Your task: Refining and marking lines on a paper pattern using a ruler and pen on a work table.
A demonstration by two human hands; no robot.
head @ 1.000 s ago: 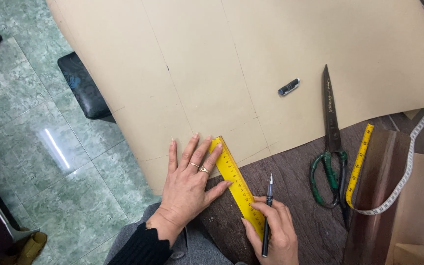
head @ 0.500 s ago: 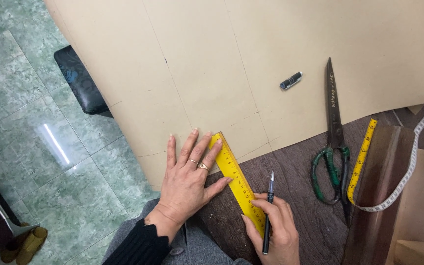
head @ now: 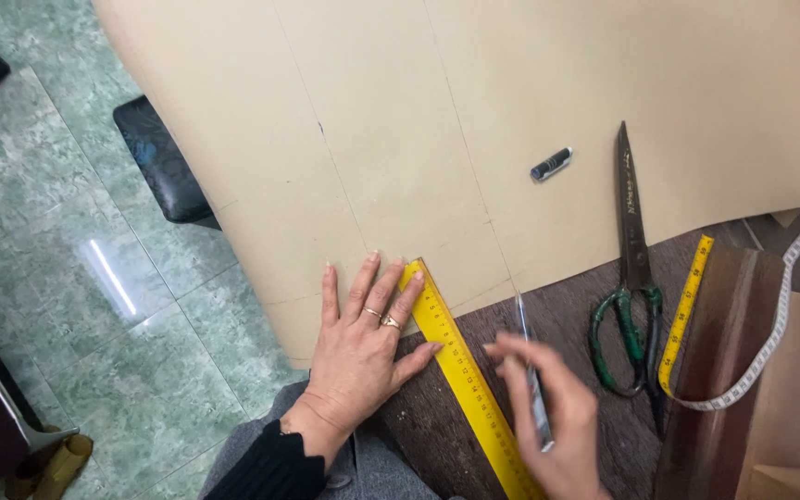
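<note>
Hidden or unclear: the right hand point(head: 548, 417) is blurring with motion, and its wrist is running off the bottom edge; the yellow ruler point(head: 460, 370) is being cut off at 6 o'clock too, and the tape measure point(head: 770, 338) is leaving the frame at 3 o'clock.
Left hand: the left hand point(head: 363, 338) is lying flat, fingers spread, grasping nothing, pressing on the near edge of the brown paper sheet point(head: 474, 120) and touching the ruler's left edge.
Right hand: it is pinching a slim pen point(head: 531, 370) whose tip is pointing toward 12 o'clock, just short of the paper's edge.
Ruler: it is lying at a slant from the paper's near edge down toward 6 o'clock, between the two hands.
Around: green-handled scissors point(head: 630, 278) are lying at 3 o'clock of the pen, blades on the paper, handles on the dark tabletop point(head: 576, 315); a small dark cap-like piece point(head: 551, 164) is resting on the paper at 1 o'clock; a black stool seat point(head: 161, 162) is showing at 10 o'clock over the green tiled floor point(head: 57, 241); a brown roll point(head: 724, 389) is standing at 4 o'clock, with the tape draped over it.
Counts: two hands, one ruler, one pen, one pair of scissors, one tape, two rings on the left hand.
</note>
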